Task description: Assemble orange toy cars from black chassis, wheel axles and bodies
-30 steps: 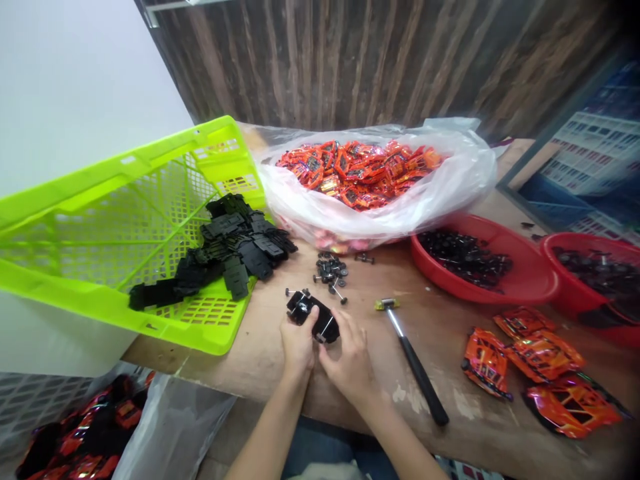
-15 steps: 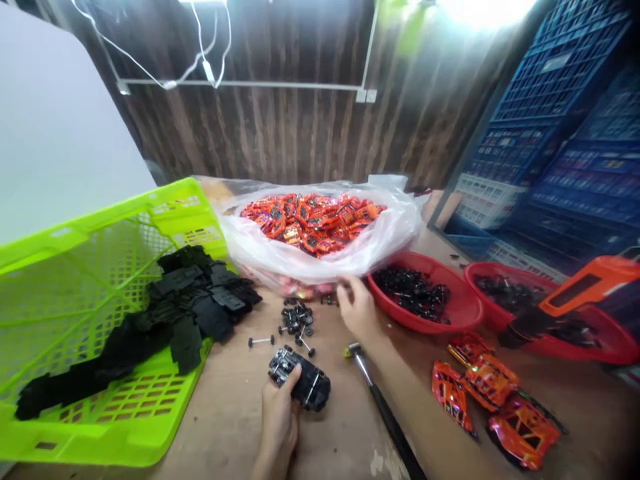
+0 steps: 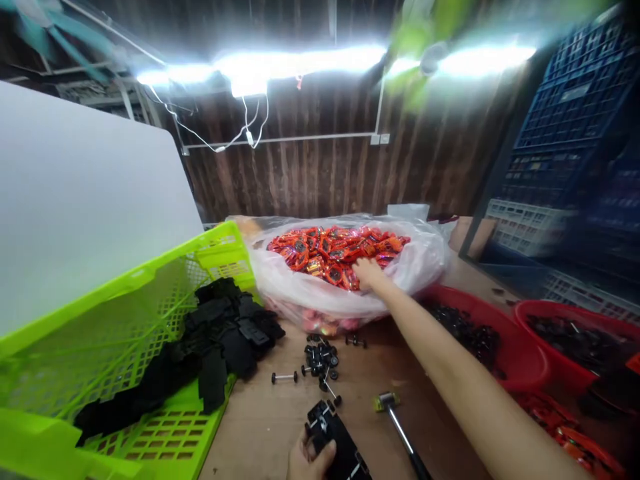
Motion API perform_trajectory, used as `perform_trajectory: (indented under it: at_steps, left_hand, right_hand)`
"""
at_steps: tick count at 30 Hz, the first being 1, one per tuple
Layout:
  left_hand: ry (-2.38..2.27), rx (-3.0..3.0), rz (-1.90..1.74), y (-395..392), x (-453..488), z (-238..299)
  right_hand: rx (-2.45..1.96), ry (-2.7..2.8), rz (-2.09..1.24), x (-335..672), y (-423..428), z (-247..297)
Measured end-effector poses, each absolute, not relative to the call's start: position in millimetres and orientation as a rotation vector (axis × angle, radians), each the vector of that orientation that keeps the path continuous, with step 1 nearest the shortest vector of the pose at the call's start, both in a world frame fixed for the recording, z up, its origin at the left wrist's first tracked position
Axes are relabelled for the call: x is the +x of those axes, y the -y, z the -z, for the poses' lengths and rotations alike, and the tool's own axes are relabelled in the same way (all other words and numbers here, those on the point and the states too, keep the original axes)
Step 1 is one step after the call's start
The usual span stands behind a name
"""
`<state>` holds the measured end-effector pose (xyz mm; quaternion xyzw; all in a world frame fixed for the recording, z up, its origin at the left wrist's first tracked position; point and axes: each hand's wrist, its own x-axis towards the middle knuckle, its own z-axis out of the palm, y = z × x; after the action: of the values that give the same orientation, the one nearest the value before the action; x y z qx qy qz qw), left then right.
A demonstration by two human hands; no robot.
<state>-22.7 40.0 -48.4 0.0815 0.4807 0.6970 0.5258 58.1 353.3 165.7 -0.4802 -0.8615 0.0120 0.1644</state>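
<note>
My left hand is at the bottom edge, closed on a black toy car chassis with wheel axles, held over the wooden table. My right arm stretches forward, and my right hand lies on the heap of orange toy car shells in a clear plastic bag. Its fingers dip among the shells, so I cannot see whether they hold one. A small pile of black wheel axles lies between the bag and the chassis.
A tilted lime-green crate with black chassis plates stands at left. A hammer lies right of the chassis. Two red basins of black parts and loose orange shells sit at right. Blue crates are stacked behind.
My right hand left the chassis and reached forward past the axles into the bag of orange shells. The view tilted upward. My left hand kept hold of the chassis.
</note>
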Motion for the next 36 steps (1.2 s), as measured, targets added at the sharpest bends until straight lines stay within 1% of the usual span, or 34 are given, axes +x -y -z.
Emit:
perform_trajectory:
  at_steps: [3, 5, 8, 10, 12, 15, 19, 25, 29, 33, 36]
  left_hand:
    - [-1.122, 0.195, -1.649, -38.7, -24.1, 35.8]
    - [-1.089, 0.227, -1.623, -37.7, -24.4, 25.0]
    - [-1.088, 0.324, -1.535, -37.1, -21.8, 10.3]
    - [-1.112, 0.424, -1.54, -36.8, -16.8, 4.5]
    - [-1.085, 0.522, -1.542, -35.6, -9.0, 2.7]
    - [-0.98, 0.634, -1.509, -31.6, 5.3, 5.3]
    - [-0.938, 0.691, -1.477, -25.8, 19.3, 10.3]
    - [-0.923, 0.71, -1.442, -26.2, 22.1, 6.5]
    - [-0.928, 0.727, -1.406, -25.7, 23.1, 3.8]
    - [-0.875, 0.704, -1.344, -20.9, 25.2, 0.7]
    - [-0.882, 0.745, -1.392, -18.4, 27.8, -6.0]
  right_hand:
    - [-1.441, 2.38, -0.035, 89.5, -329.1, -176.9]
    - [-1.438, 2.279, -0.115, 115.1, -291.2, -172.6]
    - [-1.227, 2.071, -0.473, 145.3, -202.4, -144.4]
    - [-1.313, 2.079, -0.669, 154.3, -137.9, -114.8]
    - [-1.535, 2.057, -0.618, 154.9, -85.3, -82.5]
    - [-1.645, 2.091, -0.466, 148.3, -42.1, -42.4]
    - [-1.588, 2.124, -0.349, 144.5, -30.3, -16.6]
    - [-1.544, 2.043, -0.278, 150.6, -25.8, -6.7]
    - [-1.558, 2.025, -0.33, 153.2, -26.9, -6.4]
    - [-1.546, 2.012, -0.468, 152.4, -27.6, -2.4]
    - [-1.558, 1.959, -0.526, 152.4, -24.8, 0.3]
